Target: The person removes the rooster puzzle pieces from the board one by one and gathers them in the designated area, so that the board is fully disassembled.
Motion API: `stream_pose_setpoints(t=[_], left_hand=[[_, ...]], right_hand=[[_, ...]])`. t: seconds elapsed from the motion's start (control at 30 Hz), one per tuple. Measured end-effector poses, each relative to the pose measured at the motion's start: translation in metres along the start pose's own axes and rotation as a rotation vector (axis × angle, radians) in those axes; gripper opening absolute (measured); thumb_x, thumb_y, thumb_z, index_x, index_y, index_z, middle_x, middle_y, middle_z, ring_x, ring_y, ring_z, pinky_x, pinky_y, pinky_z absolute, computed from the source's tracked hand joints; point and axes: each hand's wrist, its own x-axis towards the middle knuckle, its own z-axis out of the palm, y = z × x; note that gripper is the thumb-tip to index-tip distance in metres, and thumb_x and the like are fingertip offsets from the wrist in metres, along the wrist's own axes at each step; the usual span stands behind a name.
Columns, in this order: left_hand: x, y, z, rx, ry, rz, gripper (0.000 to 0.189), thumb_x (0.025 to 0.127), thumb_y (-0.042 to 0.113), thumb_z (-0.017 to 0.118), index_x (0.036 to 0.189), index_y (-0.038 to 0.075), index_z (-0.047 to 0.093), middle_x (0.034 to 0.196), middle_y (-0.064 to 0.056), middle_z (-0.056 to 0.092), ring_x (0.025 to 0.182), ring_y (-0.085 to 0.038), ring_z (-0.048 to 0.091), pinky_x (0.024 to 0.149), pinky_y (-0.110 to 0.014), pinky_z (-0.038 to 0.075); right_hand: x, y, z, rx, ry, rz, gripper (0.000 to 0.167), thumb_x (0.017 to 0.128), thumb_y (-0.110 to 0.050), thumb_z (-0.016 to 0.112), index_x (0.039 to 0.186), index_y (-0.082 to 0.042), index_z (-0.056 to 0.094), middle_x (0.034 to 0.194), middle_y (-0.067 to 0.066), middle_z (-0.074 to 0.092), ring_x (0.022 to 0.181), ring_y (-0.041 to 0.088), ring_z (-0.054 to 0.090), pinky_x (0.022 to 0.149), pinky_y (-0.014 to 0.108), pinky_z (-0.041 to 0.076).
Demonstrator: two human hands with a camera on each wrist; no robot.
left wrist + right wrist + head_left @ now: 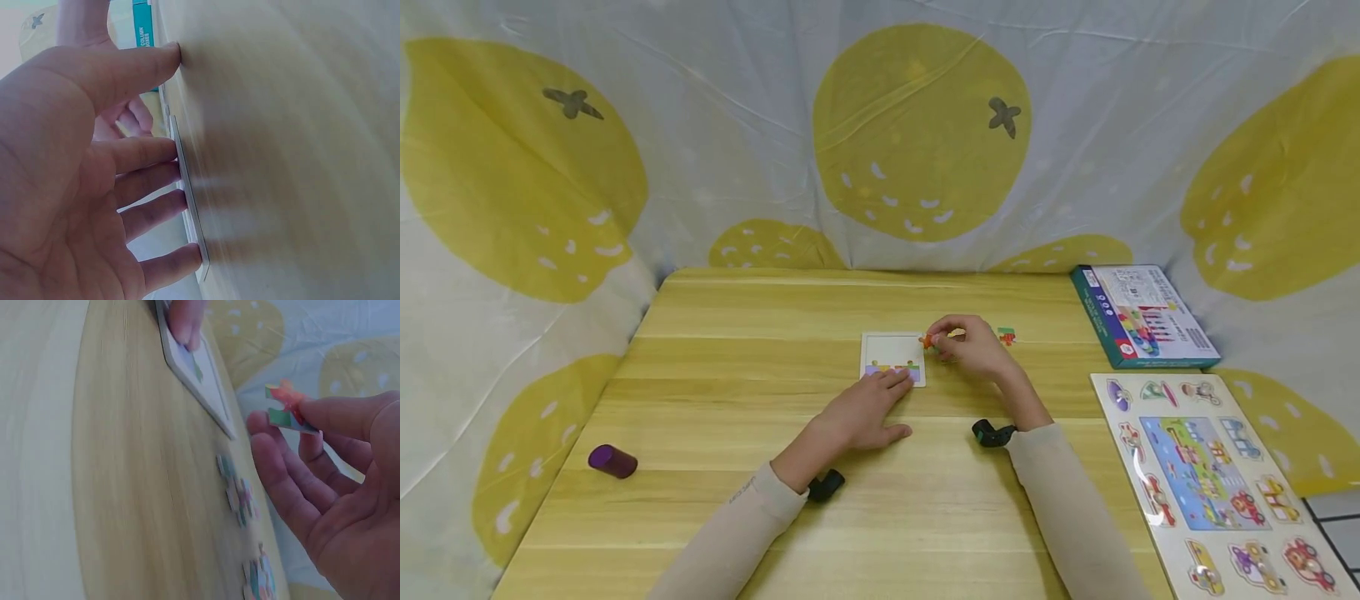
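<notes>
My right hand (968, 346) pinches an orange, red and green jigsaw piece (289, 407) between thumb and fingers, raised just beyond the right side of a small white puzzle tray (891, 346). Along the tray's near edge lies a row of fitted pieces with purple and green (887, 370). The fingertips of my left hand (868, 408) press on that near edge, its fingers fairly straight and the thumb apart on the table, as the left wrist view also shows. Right of the tray lie loose jigsaw pieces (237, 492), partly behind my right hand in the head view.
On the right stand a boxed set (1146, 317) and, nearer, a large wooden picture board (1210, 483) with vehicle shapes. A dark purple cylinder (613, 461) lies at the left on the wooden table (715, 400). Lemon-patterned cloth (760, 125) hangs along the back and sides.
</notes>
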Motion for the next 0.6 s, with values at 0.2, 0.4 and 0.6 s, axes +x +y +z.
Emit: stream_pose_setpoints(t=[0.2, 0.4, 0.6], left_hand=[[0.001, 0.001, -0.001, 0.003, -0.002, 0.005, 0.08, 0.1, 0.051, 0.061, 0.161, 0.007, 0.035, 0.168, -0.01, 0.033, 0.156, -0.029, 0.032, 0.128, -0.046, 0.024], [0.0, 0.001, -0.002, 0.001, 0.006, 0.01, 0.08, 0.1, 0.05, 0.062, 0.16, 0.006, 0.036, 0.167, -0.011, 0.034, 0.155, -0.03, 0.032, 0.128, -0.047, 0.024], [0.001, 0.0, 0.0, 0.008, 0.007, 0.01, 0.08, 0.1, 0.05, 0.062, 0.16, 0.006, 0.036, 0.167, -0.011, 0.034, 0.155, -0.03, 0.033, 0.128, -0.047, 0.025]], right_hand=[[-0.014, 0.01, -0.021, 0.018, 0.061, 0.022, 0.022, 0.105, -0.017, 0.061, 0.119, -0.002, 0.07, 0.113, 0.022, 0.071, 0.088, 0.039, 0.074, 0.076, 0.045, 0.063], [-0.03, 0.019, -0.042, -0.006, 0.114, 0.044, 0.024, 0.106, -0.018, 0.06, 0.122, -0.002, 0.069, 0.114, 0.024, 0.068, 0.083, 0.039, 0.07, 0.071, 0.042, 0.062], [-0.041, 0.03, -0.06, -0.022, 0.143, 0.086, 0.027, 0.104, -0.012, 0.062, 0.128, 0.0, 0.066, 0.117, 0.025, 0.065, 0.1, 0.035, 0.071, 0.081, 0.038, 0.064]])
